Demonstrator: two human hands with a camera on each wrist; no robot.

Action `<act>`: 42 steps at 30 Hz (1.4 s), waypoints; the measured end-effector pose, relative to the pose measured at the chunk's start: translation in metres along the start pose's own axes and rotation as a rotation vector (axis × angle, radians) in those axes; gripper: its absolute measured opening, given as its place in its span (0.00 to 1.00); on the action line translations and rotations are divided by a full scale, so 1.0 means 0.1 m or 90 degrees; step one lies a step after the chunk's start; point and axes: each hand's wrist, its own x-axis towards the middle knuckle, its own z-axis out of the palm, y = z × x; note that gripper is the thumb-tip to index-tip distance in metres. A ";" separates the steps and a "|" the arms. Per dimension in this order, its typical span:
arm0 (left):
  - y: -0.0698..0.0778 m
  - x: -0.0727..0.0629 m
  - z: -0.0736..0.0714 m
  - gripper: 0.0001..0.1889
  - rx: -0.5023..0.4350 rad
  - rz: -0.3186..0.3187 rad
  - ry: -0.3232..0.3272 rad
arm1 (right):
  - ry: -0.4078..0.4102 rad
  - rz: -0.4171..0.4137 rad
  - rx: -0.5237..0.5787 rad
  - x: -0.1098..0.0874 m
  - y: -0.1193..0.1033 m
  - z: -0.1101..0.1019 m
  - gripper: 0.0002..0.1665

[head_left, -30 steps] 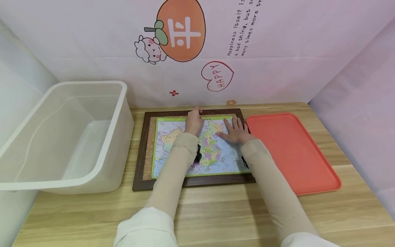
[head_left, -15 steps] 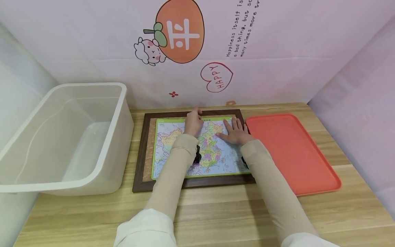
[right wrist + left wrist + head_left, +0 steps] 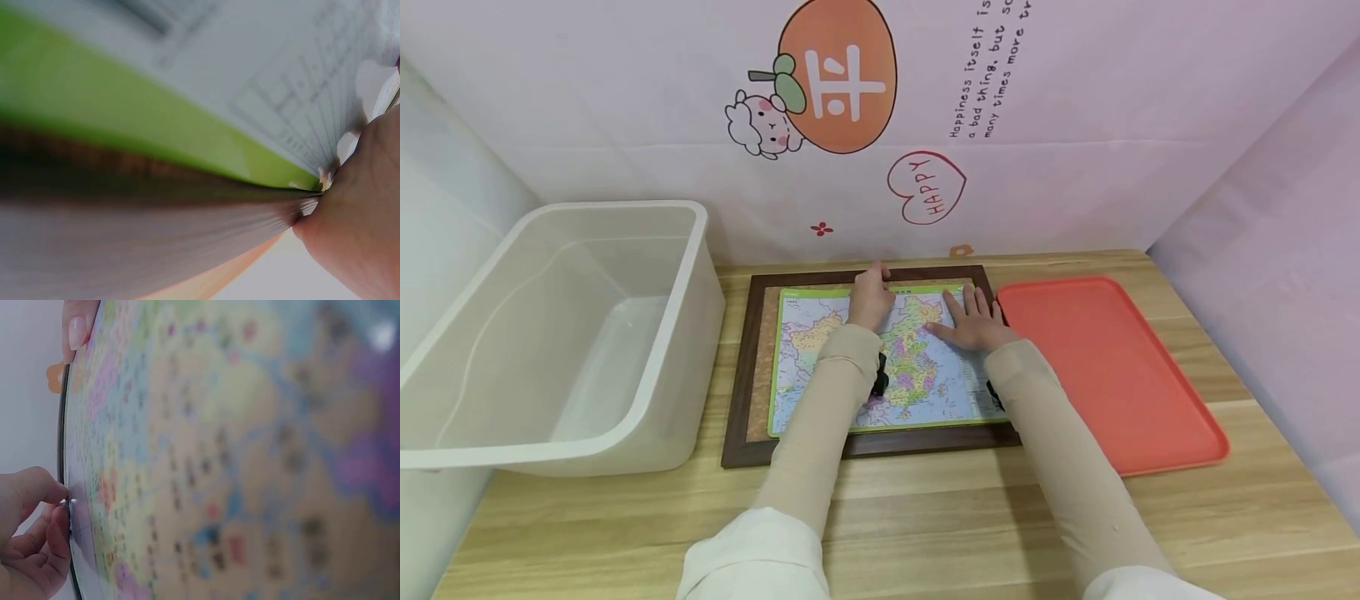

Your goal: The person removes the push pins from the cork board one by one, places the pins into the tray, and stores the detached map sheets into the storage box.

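Green-edged single map [image 3: 917,358], two hands [image 3: 871,300] [image 3: 974,329], one frame [image 3: 925,441]

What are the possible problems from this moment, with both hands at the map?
The map might slip if the right hand, spread over it, lifts.
Cork shows along its left side, so it could end up off-centre.
The small shiny thing pinched by the left hand might drop.
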 end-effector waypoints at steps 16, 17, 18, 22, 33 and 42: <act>-0.05 0.02 -0.01 0.16 -0.006 -0.010 0.002 | -0.002 -0.004 0.004 -0.03 -0.05 0.00 0.51; -0.06 0.02 -0.01 0.16 -0.010 -0.012 0.002 | -0.003 -0.004 0.004 -0.03 -0.05 0.00 0.51; -0.06 0.02 -0.01 0.15 -0.014 -0.012 0.004 | -0.005 -0.004 0.005 -0.03 -0.05 0.00 0.52; -0.07 0.01 -0.01 0.14 -0.029 -0.006 0.002 | -0.006 -0.003 0.005 -0.04 -0.06 -0.01 0.51; 0.01 0.03 -0.06 0.17 -0.038 0.010 0.002 | -0.003 -0.009 0.007 -0.03 -0.05 -0.03 0.52; 0.01 0.01 -0.08 0.16 -0.073 0.021 -0.003 | -0.004 -0.006 0.012 -0.02 0.00 -0.01 0.53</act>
